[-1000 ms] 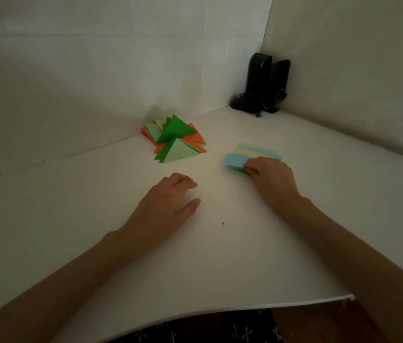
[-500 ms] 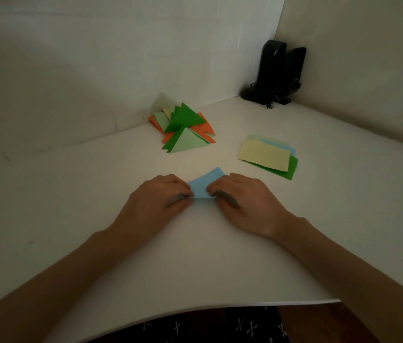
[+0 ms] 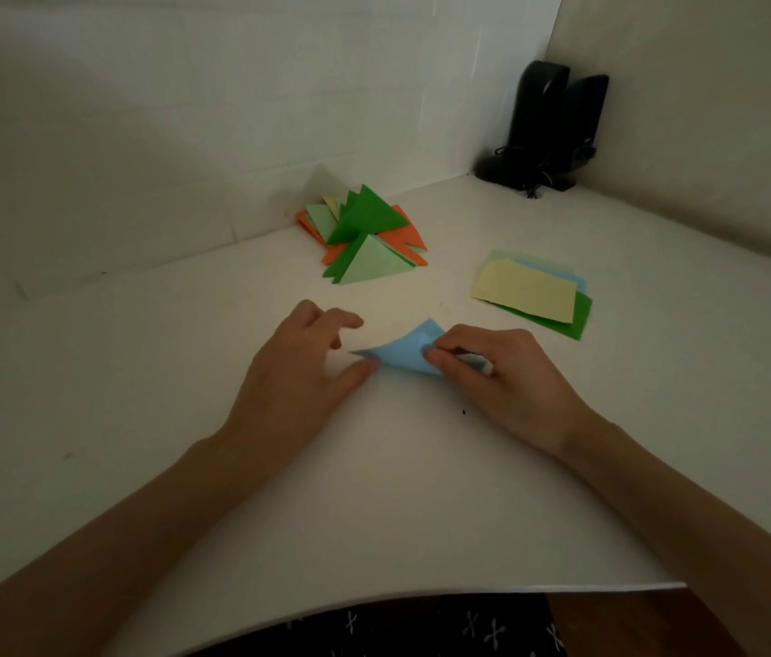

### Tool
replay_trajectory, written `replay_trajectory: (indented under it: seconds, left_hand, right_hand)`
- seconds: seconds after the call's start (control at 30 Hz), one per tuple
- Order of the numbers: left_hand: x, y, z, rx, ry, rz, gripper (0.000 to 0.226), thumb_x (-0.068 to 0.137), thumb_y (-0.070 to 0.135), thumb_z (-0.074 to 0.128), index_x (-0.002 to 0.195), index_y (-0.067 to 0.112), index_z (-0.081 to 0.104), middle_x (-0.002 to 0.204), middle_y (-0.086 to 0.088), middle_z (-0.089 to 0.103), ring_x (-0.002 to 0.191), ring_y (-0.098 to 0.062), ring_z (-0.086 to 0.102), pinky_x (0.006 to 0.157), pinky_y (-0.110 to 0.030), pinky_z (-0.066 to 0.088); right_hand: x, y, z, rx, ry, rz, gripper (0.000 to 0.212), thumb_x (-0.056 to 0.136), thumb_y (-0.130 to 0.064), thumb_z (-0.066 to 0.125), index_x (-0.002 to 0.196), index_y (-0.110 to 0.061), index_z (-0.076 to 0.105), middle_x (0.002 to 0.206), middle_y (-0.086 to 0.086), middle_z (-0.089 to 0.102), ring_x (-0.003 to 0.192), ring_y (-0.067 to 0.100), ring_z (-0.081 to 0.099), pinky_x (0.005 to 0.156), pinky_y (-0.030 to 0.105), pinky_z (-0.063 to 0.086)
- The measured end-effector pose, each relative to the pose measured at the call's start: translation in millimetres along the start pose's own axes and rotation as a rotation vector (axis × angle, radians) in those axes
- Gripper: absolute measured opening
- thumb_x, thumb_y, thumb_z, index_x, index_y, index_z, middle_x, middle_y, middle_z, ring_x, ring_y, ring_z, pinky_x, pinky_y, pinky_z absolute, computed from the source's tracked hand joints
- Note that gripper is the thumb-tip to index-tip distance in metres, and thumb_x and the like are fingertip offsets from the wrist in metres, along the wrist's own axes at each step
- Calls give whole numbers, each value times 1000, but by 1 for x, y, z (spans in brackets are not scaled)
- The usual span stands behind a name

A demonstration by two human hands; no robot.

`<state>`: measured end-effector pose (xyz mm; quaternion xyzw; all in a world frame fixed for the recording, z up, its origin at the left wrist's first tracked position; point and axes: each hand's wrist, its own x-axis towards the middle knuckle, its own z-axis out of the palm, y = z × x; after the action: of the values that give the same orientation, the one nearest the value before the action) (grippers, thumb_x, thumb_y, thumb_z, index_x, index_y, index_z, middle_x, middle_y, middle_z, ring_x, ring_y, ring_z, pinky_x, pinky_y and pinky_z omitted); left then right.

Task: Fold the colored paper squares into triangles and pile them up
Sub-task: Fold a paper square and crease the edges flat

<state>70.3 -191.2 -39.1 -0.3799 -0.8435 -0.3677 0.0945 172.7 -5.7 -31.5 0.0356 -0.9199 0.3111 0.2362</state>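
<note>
Found on white table [image 3: 374,505], between both hands: blue paper square [image 3: 398,357], partly folded, far corner raised off the surface, left tip pointing toward the left hand.

Right hand [image 3: 504,379]: pinching the right part of the blue paper square between thumb and forefinger, remaining fingers curled. Right edge of the sheet hidden under the hand.

Left hand [image 3: 296,372]: fingers loosely curled and lifted clear of the sheet, gripping nothing. Thumb tip touching the sheet's near-left edge.

Recorded at far centre, close against the wall: pile of folded triangles [image 3: 367,230] in dark green, light green, orange and one pale yellow, overlapping untidily, several flaps standing up. Exact count not determinable.

Recorded right of the blue paper square and apart from it: stack of flat squares [image 3: 523,291], pale yellow on top, with light blue, pale green and dark green edges showing beneath.

Noted in far right corner: pair of black speakers [image 3: 549,120] with cable, well apart from all paper.
</note>
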Motion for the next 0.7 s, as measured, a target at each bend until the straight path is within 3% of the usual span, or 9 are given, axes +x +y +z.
replay_trajectory:
  seconds: [0.1,0.3,0.47,0.57,0.7]
  left_hand:
    - [1,4,0,-134,-59,-49,20,81,21,70,101,20,66,78,1,55,66,-10,52,60,-6,35]
    - [5,0,-4,-414,-111,-182,19,75,7,75,73,24,66,104,7,55,73,4,63,69,-4,41]
    - [5,3,-8,-646,-138,-294,9,69,10,76,69,14,67,108,5,63,82,-10,70,75,-15,52]
    - [5,6,-7,-682,-153,-342,11,70,7,76,71,13,67,108,6,64,84,-11,70,75,-16,52]
    - [3,13,-7,-704,-171,-450,25,70,16,78,91,21,67,89,1,72,78,-6,69,67,-18,53]
  right_hand:
    - [-1,-3,-2,37,-33,7,16,94,-22,57,78,-26,59,73,-11,61,66,1,55,61,12,37]
    - [0,2,-4,133,-90,112,22,94,-24,55,76,-13,61,69,-5,58,65,1,50,64,19,38]
    - [0,-1,-4,160,-102,132,20,93,-24,57,77,-14,64,70,-8,60,67,0,52,65,17,38]
    - [1,1,-4,162,-99,162,19,93,-25,57,75,-20,62,70,-5,60,66,1,51,64,21,39]
    - [3,4,-3,220,-76,202,21,92,-23,59,72,-20,61,63,-6,53,60,1,43,58,18,34]
